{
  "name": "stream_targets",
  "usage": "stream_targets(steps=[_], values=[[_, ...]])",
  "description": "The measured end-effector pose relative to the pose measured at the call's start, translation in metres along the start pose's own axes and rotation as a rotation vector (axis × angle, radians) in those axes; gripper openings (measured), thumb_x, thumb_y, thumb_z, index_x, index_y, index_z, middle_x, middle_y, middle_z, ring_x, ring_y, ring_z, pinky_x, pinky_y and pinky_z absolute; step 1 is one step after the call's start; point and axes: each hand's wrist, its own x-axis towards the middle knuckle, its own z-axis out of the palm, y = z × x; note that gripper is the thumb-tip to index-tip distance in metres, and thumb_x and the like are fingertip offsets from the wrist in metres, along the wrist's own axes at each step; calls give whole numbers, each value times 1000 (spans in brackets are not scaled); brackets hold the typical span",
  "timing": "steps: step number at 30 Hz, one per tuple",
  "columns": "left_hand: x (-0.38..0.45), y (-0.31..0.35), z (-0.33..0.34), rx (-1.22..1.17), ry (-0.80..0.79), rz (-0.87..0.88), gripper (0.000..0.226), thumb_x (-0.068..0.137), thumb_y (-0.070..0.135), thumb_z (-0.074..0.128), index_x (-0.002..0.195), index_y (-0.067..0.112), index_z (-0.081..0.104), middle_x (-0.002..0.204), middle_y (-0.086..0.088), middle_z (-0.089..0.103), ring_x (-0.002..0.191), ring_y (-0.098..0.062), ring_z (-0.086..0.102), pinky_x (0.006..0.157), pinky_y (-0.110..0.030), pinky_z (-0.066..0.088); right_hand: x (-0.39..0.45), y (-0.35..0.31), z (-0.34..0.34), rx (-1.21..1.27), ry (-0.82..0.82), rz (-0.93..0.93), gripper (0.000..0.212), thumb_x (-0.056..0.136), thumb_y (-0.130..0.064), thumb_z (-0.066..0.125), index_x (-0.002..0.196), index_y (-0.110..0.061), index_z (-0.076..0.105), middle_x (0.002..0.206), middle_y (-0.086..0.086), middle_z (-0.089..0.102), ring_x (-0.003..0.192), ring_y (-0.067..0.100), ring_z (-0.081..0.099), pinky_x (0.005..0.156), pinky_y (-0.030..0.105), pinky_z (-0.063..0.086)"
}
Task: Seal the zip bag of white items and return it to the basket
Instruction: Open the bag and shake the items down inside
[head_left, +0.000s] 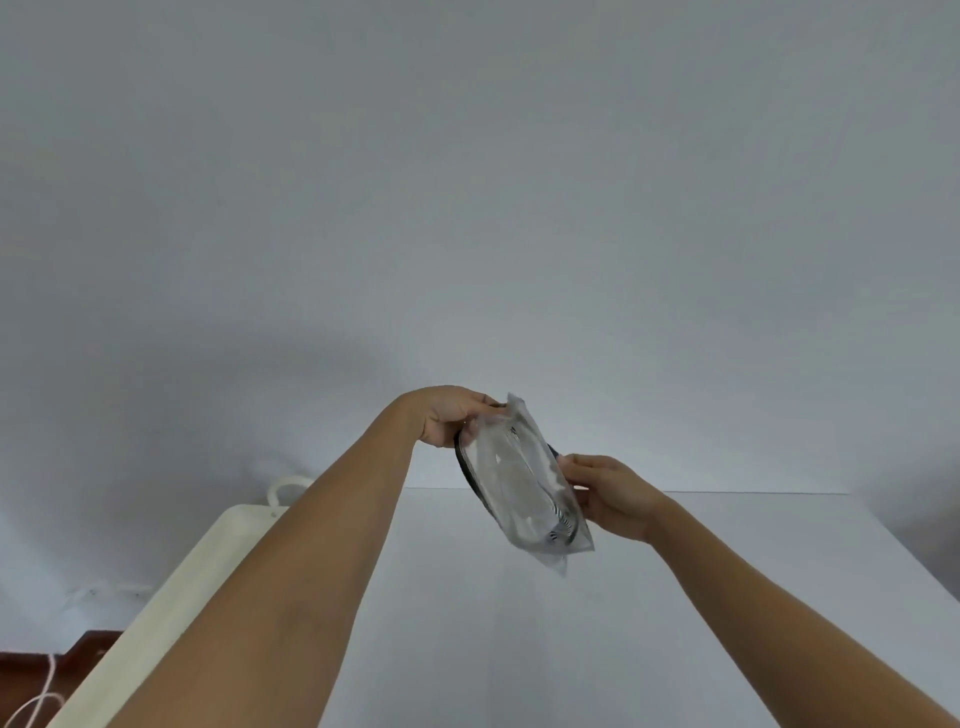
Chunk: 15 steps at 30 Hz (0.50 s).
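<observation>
Both hands hold the clear zip bag (524, 480) up above the white counter (675, 597), left hand (451, 415) pinching its top corner, right hand (608, 493) gripping the side edge; looks light, floppy, slick, so best pinched along the zip strip; basket not visible.

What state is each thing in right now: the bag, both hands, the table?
Zip bag: held up in the air above the table, tilted, whitish contents inside; whether the zip is sealed cannot be told.
Left hand: grip closed on the bag's upper end.
Right hand: grip closed on the bag's right edge.
Table: white top, below the bag.
Basket: not in view.
</observation>
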Motion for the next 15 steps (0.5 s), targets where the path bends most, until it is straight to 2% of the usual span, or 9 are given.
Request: stream_targets(steps=[3, 5, 9, 12, 15], values=[[-1, 7, -5, 98, 43, 47, 11, 85, 8, 71, 81, 16, 64, 65, 2, 57, 43, -6, 43, 43, -16, 39, -1, -13, -7, -74, 57, -65, 15, 83, -24, 68, 77, -12, 70, 75, 4, 57, 61, 13, 53, 59, 22, 48], [-2, 11, -8, 160, 66, 78, 12, 82, 4, 73, 84, 14, 67, 74, -3, 59, 41, -8, 42, 43, -17, 41, 0, -21, -11, -144, 120, -109, 14, 86, -20, 68, 76, -10, 69, 69, 3, 56, 55, 12, 50, 52, 21, 44], [-3, 15, -11, 287, 188, 162, 16, 74, 3, 80, 74, 16, 71, 70, -1, 58, 44, -11, 41, 46, -19, 44, 5, -32, -11, -276, 280, -224, 14, 84, -16, 72, 76, -6, 68, 62, 2, 54, 53, 15, 42, 48, 21, 36], [0, 15, -13, 356, 260, 268, 19, 73, 1, 81, 70, 15, 69, 62, 0, 55, 47, -11, 39, 42, -19, 37, 8, -40, -8, -353, 413, -289, 15, 81, -12, 75, 73, -3, 67, 60, 2, 46, 45, 13, 39, 43, 20, 34], [6, 13, -11, 428, 369, 409, 22, 72, -2, 80, 66, 14, 66, 61, 1, 60, 52, -10, 47, 41, -15, 37, 11, -42, -3, -484, 590, -342, 13, 80, -14, 77, 70, -8, 70, 65, 0, 59, 37, 12, 46, 45, 20, 42]])
